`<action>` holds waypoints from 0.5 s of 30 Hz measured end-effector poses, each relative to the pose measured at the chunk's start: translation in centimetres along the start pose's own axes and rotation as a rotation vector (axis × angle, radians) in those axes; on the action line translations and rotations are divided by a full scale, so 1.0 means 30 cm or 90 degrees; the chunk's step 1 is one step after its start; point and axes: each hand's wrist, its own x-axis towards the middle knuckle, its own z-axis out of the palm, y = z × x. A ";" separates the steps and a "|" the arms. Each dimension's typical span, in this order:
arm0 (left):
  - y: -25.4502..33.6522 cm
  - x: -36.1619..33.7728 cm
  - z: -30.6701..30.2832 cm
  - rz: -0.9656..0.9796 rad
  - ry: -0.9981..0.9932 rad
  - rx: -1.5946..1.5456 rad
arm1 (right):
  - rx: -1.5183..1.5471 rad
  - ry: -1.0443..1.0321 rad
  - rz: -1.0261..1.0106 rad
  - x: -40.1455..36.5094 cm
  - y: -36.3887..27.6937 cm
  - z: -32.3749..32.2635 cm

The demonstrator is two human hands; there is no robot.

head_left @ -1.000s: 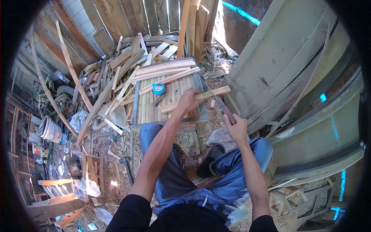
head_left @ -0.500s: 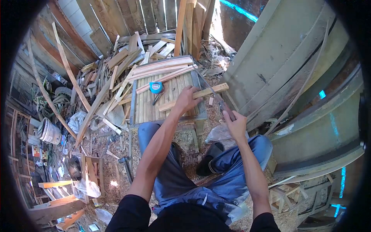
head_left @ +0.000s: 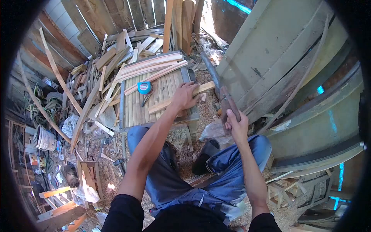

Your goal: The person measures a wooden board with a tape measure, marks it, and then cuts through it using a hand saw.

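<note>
My left hand [head_left: 186, 96] grips a short wooden strip [head_left: 166, 105] from above and holds it slantwise on a low slatted table [head_left: 133, 112]. The strip's far end sticks out past the table's right edge. In my right hand [head_left: 236, 123], off the table's right side, is the brown wooden handle of a machete [head_left: 212, 71]. Its long dark blade points up and away, apart from the strip, with its broad face showing. A teal tape measure [head_left: 144, 88] lies on the slats left of my left hand, close to several pale wood strips [head_left: 150, 63].
Wood offcuts [head_left: 112, 58] are heaped behind and left of the table. A large grey panel [head_left: 266, 58] leans at the right. A clear plastic bag [head_left: 214, 131] lies by my right knee. A hammer [head_left: 120, 164] and a white bucket [head_left: 45, 139] are on the left.
The machete has turned from edge-on to showing its broad face, and its blade has shifted right, away from the strip. My left hand stays on the strip; the view has shifted slightly.
</note>
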 end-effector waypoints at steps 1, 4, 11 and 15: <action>-0.002 -0.004 -0.008 -0.017 -0.036 -0.006 | -0.013 -0.009 -0.005 -0.005 0.005 0.003; -0.003 -0.024 -0.025 0.015 -0.059 -0.013 | -0.039 -0.015 0.000 -0.021 0.011 0.001; 0.023 -0.053 -0.047 0.027 -0.111 -0.014 | -0.197 0.005 -0.014 -0.118 0.082 0.028; 0.032 -0.031 -0.055 -0.054 -0.127 -0.036 | -0.307 0.020 0.016 -0.126 0.086 0.055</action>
